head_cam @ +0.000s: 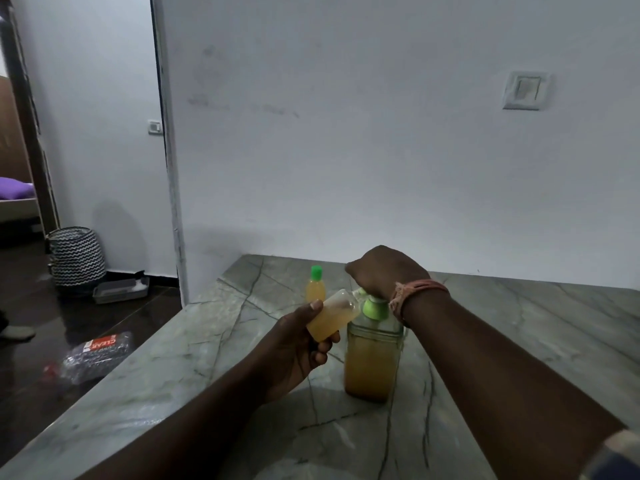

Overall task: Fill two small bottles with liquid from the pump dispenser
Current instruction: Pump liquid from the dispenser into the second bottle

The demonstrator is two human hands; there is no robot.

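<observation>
A pump dispenser (372, 362) with a clear body, amber liquid and a green pump head stands on the grey marble counter (519, 341). My right hand (384, 271) rests closed on top of the pump head, hiding most of it. My left hand (298, 344) holds a small clear bottle (332, 318) tilted, its open neck up against the pump's nozzle; amber liquid fills its lower part. A second small bottle (315, 287) with a green cap and amber liquid stands upright on the counter behind.
The counter's left edge drops to a dark floor with a crumpled plastic bottle pack (98, 355), a grey tray (121, 289) and a zigzag-patterned basket (76, 256). A white wall with a switch plate (524, 90) stands behind the counter.
</observation>
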